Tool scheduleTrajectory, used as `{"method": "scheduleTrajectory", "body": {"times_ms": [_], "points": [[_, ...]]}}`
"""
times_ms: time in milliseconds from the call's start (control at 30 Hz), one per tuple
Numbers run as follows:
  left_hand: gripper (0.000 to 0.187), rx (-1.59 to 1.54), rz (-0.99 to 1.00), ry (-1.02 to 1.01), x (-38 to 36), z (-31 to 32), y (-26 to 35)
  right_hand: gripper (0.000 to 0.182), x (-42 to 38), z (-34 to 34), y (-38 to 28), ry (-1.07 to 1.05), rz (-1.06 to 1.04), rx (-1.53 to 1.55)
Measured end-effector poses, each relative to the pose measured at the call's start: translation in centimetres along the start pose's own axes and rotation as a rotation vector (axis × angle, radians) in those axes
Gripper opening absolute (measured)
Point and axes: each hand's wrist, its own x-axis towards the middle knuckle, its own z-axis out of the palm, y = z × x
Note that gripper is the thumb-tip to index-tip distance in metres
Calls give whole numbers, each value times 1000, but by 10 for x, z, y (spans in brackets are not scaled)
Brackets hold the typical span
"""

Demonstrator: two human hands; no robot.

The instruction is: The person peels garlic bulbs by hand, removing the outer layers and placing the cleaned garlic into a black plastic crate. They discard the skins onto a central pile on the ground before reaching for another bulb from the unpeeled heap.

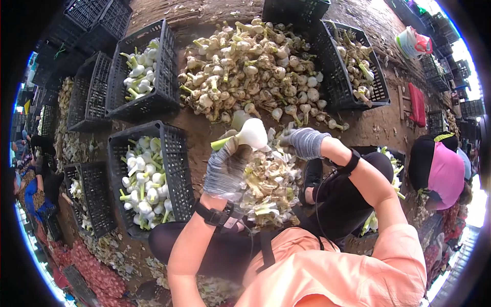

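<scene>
My left hand (223,166), in a grey glove, is closed around a peeled white garlic bulb (253,134) whose short green stem points left. To its right, my right hand (307,142), also gloved, has its fingers curled together; what they hold, if anything, is hidden. Below both hands lies a heap of loose garlic skins (271,187) between my legs. Beyond them spreads a big pile of dirty, unpeeled garlic (255,66) on the ground. Left of my left hand stands a black crate (176,169) with clean white bulbs in it.
Another black crate (166,77) of cleaned garlic stands at the upper left. A crate (381,84) of garlic is at the upper right, near a red stool-like object (417,105) and a bucket (409,42). A person in pink (444,174) bends at the right.
</scene>
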Motion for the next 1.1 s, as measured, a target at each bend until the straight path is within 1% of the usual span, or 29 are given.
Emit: {"method": "scheduleTrajectory", "body": {"times_ms": [67,100,133,167,200,233,267,333,367,433,467,533,567,633,667,700,733,800,833,867,933,1000,1067,1100], "points": [[19,-40,-15,-11,6,-10,2,26,1,-1,-4,516,-29,214],[18,-101,-55,19,8,-12,3,23,-9,-13,-19,579,-19,626],[17,-161,-98,49,9,-13,2,23,-14,-19,-30,579,-17,629],[17,-160,-103,49,10,-12,1,22,-17,-23,-39,541,-62,1010],[14,-196,-118,111,11,-11,-1,23,-17,-23,-46,491,-107,1389],[12,-232,-134,174,12,-10,-3,38,-18,-16,-53,599,-316,1471],[12,-229,-142,175,11,-7,-7,42,-9,-11,-56,664,-221,1349],[12,-162,-103,199,9,-1,-14,43,-1,-7,-59,851,-114,1101],[12,-159,-109,200,9,-2,-15,43,3,-4,-54,853,-109,1105],[12,-217,-191,178,10,-5,-12,38,9,1,-43,790,-211,1153],[12,-218,-187,179,9,-1,-10,37,6,-2,-43,767,-248,1168],[20,-118,-125,192,5,9,-7,27,-5,-6,-41,548,-364,1455],[20,-117,-126,192,6,7,-7,20,-6,-7,-43,489,-348,1588],[14,-156,-139,286,7,1,-10,22,-12,-11,-47,509,-315,1598],[14,-161,-136,288,9,0,-12,24,-15,-13,-50,531,-283,1606],[15,-117,-113,322,11,-1,-15,30,-15,-13,-53,652,-238,1428],[17,-71,-91,355,12,-1,-17,30,-8,-10,-51,654,-237,1428],[16,-26,-110,369,9,5,-17,35,3,-5,-48,1063,-383,709],[16,17,-127,385,8,7,-17,37,3,-3,-45,959,-287,692],[16,20,-132,386,8,5,-17,37,-2,-7,-46,960,-282,697],[17,1,-169,384,11,1,-16,37,-7,-16,-46,567,-278,1242],[17,-19,-150,367,13,-1,-14,35,-6,-14,-40,541,-311,1271],[17,-36,-135,350,14,-3,-13,31,-6,-12,-40,508,-332,1491],[16,-26,-124,349,14,-3,-13,29,-15,-17,-43,381,-285,1650]]}}
